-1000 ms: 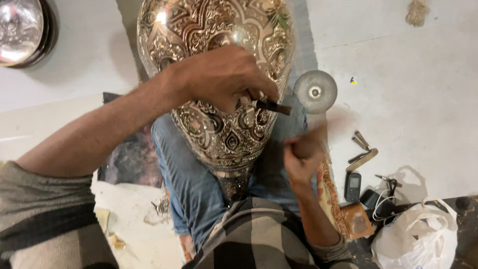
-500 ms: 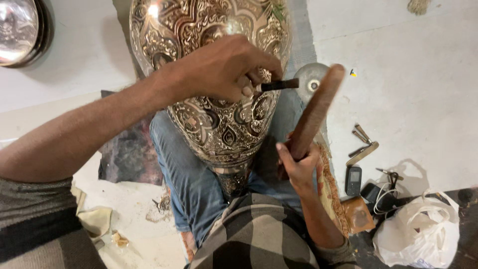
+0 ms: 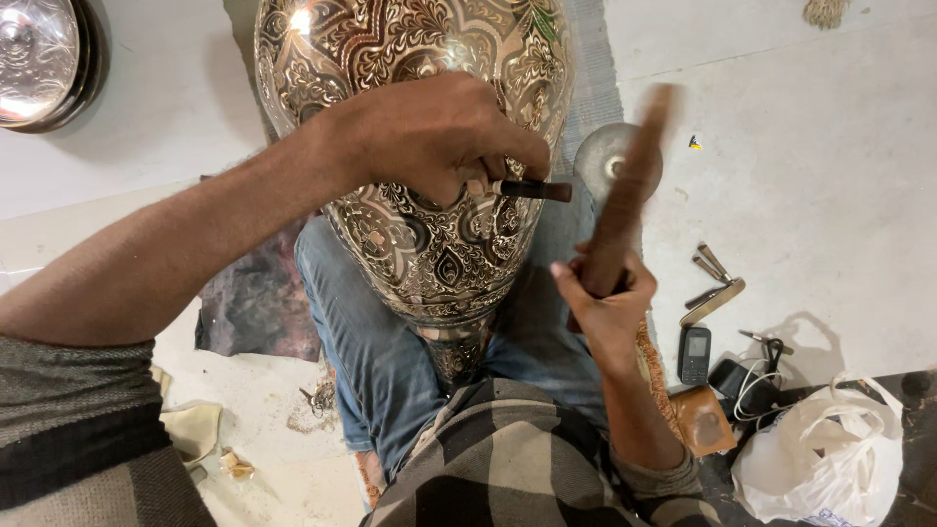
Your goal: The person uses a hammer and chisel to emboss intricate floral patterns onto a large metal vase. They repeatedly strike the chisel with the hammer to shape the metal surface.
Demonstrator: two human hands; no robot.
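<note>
1. Head view: my left hand (image 3: 439, 132) pinches the chisel (image 3: 532, 189) against the engraved vase (image 3: 410, 156) on my lap, its long axis pointing toward 3 o'clock.
2. My right hand (image 3: 605, 303) grips the wooden mallet (image 3: 630, 185), blurred, probably mid-swing, at 4 o'clock from the chisel's butt.

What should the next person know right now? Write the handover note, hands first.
Left hand: pinches a dark chisel, tip against the engraved metal vase.
Right hand: grips a wooden mallet, raised and motion-blurred beside the chisel's end.
The vase lies across the lap, its visible surface already covered in pattern.
Spare small tools and a phone lie on the floor at right.
How much engraving remains cannot be told from here.
</note>
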